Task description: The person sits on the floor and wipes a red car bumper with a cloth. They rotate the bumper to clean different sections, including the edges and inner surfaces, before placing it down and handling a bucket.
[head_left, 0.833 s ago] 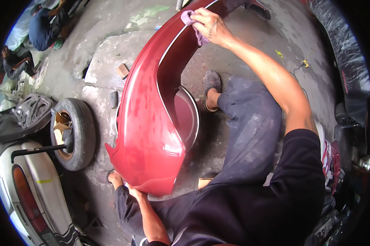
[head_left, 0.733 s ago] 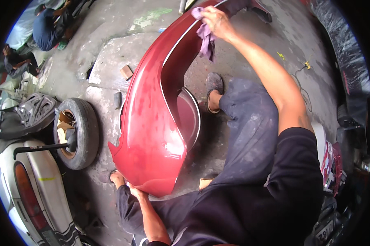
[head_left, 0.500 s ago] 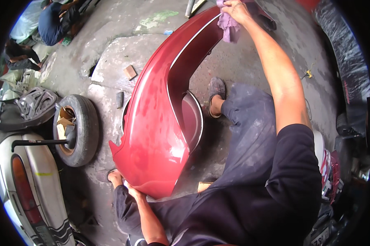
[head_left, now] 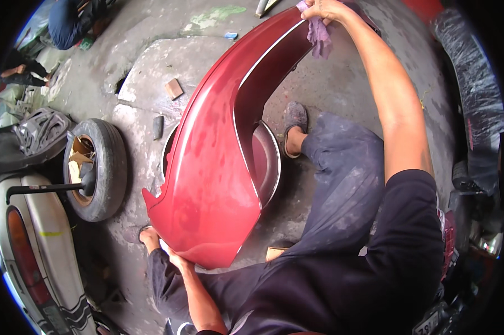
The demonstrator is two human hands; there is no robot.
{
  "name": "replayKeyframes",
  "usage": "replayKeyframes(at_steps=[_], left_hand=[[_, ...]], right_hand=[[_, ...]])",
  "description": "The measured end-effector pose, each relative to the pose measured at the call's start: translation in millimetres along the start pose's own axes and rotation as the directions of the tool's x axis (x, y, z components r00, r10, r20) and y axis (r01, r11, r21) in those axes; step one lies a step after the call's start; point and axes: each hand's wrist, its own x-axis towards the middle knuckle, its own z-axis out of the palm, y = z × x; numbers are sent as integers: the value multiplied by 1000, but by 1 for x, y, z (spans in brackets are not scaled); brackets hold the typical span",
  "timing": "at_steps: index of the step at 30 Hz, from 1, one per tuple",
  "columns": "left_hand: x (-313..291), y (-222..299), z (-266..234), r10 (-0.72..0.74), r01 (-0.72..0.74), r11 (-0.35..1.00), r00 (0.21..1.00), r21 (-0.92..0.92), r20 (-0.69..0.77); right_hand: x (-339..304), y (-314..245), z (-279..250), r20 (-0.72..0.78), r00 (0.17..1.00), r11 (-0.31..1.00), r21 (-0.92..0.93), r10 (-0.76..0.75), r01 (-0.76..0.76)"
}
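Observation:
A glossy red car fender (head_left: pixel 207 162) stretches from near my lap to the far upper right, its wheel-arch edge facing right. My left hand (head_left: pixel 176 260) grips its near lower corner, with some fingers hidden under the panel. At the far narrow end my right hand (head_left: pixel 326 11) is closed on a crumpled purple cloth (head_left: pixel 319 39), which hangs over the fender's inner edge. Beneath the panel, a round metal-rimmed object (head_left: pixel 271 167) partly shows; the fender seems to rest on it.
To the left stand a tyre (head_left: pixel 115 173) with scraps inside and a pale vehicle body part (head_left: pixel 53 223) with a tail light. A brown block (head_left: pixel 174 89) and a dark block (head_left: pixel 158 127) lie on the concrete. Another person (head_left: pixel 67 25) sits far left. A plastic-wrapped item (head_left: pixel 467 84) stands right.
My right hand has shifted slightly right at the fender's far end, and the cloth now hangs narrower from it. The left hand keeps its hold. The whole view has shifted a little.

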Motion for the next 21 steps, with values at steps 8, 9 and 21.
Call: replayKeyframes(at_steps=[8,9,21], left_hand=[[0,-2,-2,22,-22,1000,1000,0,-8],[-1,-2,-3,27,-27,1000,1000,-5,-4],[23,-20,-26,17,-15,1000,996,-25,91]], right_hand=[[-5,-21,8,-44,964,932,272,261,-240],[-4,-35,5,-46,952,928,240,304,-285],[-43,-151,151,-755,656,996,-50,13,-76]])
